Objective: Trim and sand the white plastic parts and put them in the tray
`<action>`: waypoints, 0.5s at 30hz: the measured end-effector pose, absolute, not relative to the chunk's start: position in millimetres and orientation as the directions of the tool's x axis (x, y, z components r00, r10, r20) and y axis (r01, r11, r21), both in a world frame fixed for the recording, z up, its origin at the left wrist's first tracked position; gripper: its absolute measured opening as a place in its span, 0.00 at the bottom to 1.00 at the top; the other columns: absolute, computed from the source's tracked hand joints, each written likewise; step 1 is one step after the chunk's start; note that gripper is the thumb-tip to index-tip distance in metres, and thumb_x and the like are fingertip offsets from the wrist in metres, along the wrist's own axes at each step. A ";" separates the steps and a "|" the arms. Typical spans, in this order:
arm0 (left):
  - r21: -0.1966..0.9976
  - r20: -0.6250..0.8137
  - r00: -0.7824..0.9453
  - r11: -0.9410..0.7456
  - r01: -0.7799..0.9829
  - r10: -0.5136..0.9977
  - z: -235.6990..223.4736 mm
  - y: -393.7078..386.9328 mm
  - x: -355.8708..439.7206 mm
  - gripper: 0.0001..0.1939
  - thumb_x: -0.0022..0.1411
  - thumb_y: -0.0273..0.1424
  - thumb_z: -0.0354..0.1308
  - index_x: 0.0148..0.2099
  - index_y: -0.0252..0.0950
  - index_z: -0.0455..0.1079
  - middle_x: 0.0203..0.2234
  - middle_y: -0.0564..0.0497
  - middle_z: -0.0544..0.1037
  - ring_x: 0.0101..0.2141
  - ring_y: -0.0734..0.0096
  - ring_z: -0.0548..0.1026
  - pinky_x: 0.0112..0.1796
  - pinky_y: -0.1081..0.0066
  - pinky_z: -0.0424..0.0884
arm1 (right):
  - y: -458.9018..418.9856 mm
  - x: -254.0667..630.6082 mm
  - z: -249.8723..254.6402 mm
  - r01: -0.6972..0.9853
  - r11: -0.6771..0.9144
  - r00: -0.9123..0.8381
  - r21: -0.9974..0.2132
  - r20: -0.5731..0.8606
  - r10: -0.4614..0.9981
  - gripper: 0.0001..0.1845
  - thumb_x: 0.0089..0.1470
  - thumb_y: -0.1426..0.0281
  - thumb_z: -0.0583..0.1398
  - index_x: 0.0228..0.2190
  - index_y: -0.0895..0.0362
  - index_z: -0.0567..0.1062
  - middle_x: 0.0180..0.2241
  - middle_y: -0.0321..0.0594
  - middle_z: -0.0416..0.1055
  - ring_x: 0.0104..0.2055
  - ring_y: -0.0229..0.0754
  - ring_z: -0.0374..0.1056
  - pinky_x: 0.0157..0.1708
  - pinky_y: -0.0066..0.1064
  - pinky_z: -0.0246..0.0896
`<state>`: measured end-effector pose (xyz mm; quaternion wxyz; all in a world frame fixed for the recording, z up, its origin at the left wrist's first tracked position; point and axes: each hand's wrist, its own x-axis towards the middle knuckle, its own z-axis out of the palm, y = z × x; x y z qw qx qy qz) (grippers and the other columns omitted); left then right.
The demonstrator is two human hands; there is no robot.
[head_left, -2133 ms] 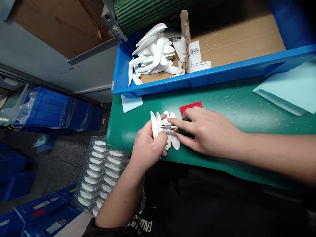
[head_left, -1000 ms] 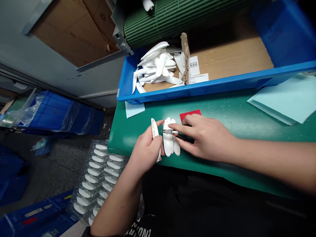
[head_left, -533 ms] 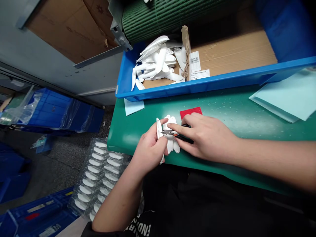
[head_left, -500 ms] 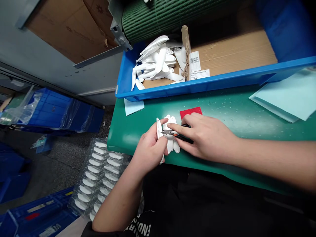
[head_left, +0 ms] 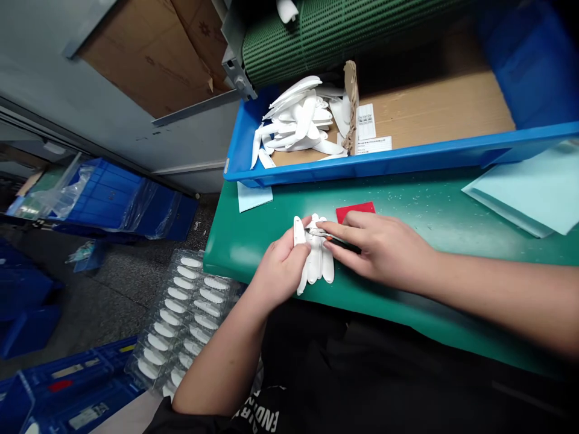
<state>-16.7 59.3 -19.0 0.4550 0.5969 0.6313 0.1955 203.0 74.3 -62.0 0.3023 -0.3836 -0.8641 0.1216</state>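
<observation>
My left hand [head_left: 281, 265] is closed around a long, white, oval plastic part [head_left: 299, 231], held nearly upright over the table. In my right hand [head_left: 384, 244] is a pair of nippers [head_left: 346, 245] with dark handles and a touch of orange. Their metal jaws reach to the right edge of the held part; whether they touch it I cannot tell. Directly beside it, several similar white parts [head_left: 327, 266] lie side by side on the green table [head_left: 407, 193]. Behind my right fingers lies a red piece [head_left: 355, 210], partly covered.
A blue tray [head_left: 384, 170] with a heap of white parts [head_left: 303, 117] and a cardboard divider stands at the back, below a green conveyor belt [head_left: 353, 24]. Clear blister trays [head_left: 174, 316] of white parts are at lower left. Pale blue sheets [head_left: 534, 187] lie right.
The held white part has turned, showing more of its broad face. The nippers' jaws have moved slightly up along it. The whole view has shifted a little.
</observation>
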 end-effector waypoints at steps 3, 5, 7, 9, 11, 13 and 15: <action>0.752 -0.314 0.099 0.184 0.632 0.944 -19.1 63.5 -19.9 0.30 0.70 0.38 0.50 0.72 0.43 0.62 0.54 0.47 0.79 0.52 0.54 0.76 0.48 0.64 0.74 | 80.4 213.0 -56.2 0.645 0.593 -0.453 -0.482 0.384 0.805 0.20 0.73 0.61 0.55 0.58 0.51 0.77 0.35 0.39 0.68 0.33 0.45 0.68 0.28 0.35 0.53; 0.714 -0.345 0.098 0.193 0.673 0.933 -18.1 66.5 -20.3 0.33 0.70 0.39 0.51 0.74 0.44 0.57 0.48 0.48 0.81 0.48 0.54 0.78 0.44 0.64 0.74 | 85.5 221.9 -52.5 0.732 0.530 -0.427 -0.429 0.316 0.847 0.19 0.70 0.59 0.57 0.57 0.49 0.77 0.36 0.39 0.69 0.34 0.47 0.69 0.26 0.35 0.53; 0.669 -0.385 0.100 0.202 0.715 0.917 -17.0 70.3 -18.8 0.35 0.70 0.40 0.52 0.76 0.45 0.52 0.43 0.49 0.83 0.42 0.55 0.80 0.39 0.65 0.73 | 91.0 230.3 -49.8 0.811 0.486 -0.426 -0.325 0.241 0.872 0.19 0.68 0.59 0.58 0.56 0.51 0.78 0.36 0.42 0.70 0.35 0.50 0.68 0.27 0.36 0.55; 0.622 -0.423 0.117 0.194 0.759 0.899 -16.0 74.9 -16.8 0.37 0.70 0.41 0.51 0.77 0.44 0.49 0.37 0.51 0.83 0.37 0.57 0.80 0.35 0.66 0.71 | 95.5 236.6 -47.3 0.855 0.478 -0.446 -0.202 0.185 0.876 0.20 0.68 0.58 0.58 0.54 0.55 0.78 0.37 0.46 0.70 0.36 0.54 0.68 0.31 0.40 0.60; 0.591 -0.437 0.150 0.158 0.791 0.887 -14.8 78.6 -17.0 0.39 0.71 0.46 0.50 0.78 0.42 0.46 0.31 0.51 0.81 0.35 0.56 0.79 0.32 0.66 0.69 | 96.9 239.4 -43.3 0.869 0.483 -0.462 -0.105 0.174 0.870 0.23 0.68 0.56 0.58 0.53 0.59 0.78 0.41 0.50 0.71 0.40 0.59 0.68 0.38 0.47 0.64; 0.585 -0.403 0.169 0.112 0.803 0.899 -13.1 79.3 -21.2 0.40 0.71 0.52 0.48 0.78 0.40 0.47 0.31 0.50 0.81 0.38 0.54 0.79 0.33 0.66 0.68 | 93.5 238.5 -37.0 0.859 0.503 -0.477 -0.095 0.212 0.853 0.26 0.69 0.54 0.56 0.53 0.61 0.77 0.45 0.54 0.71 0.45 0.63 0.68 0.45 0.52 0.65; 0.594 -0.343 0.141 0.099 0.798 0.929 -11.9 75.5 -29.0 0.39 0.71 0.55 0.45 0.76 0.42 0.52 0.32 0.50 0.81 0.40 0.53 0.80 0.34 0.66 0.68 | 85.1 234.0 -29.4 0.830 0.521 -0.472 -0.200 0.248 0.846 0.26 0.70 0.53 0.54 0.53 0.60 0.76 0.48 0.54 0.72 0.50 0.63 0.68 0.49 0.51 0.64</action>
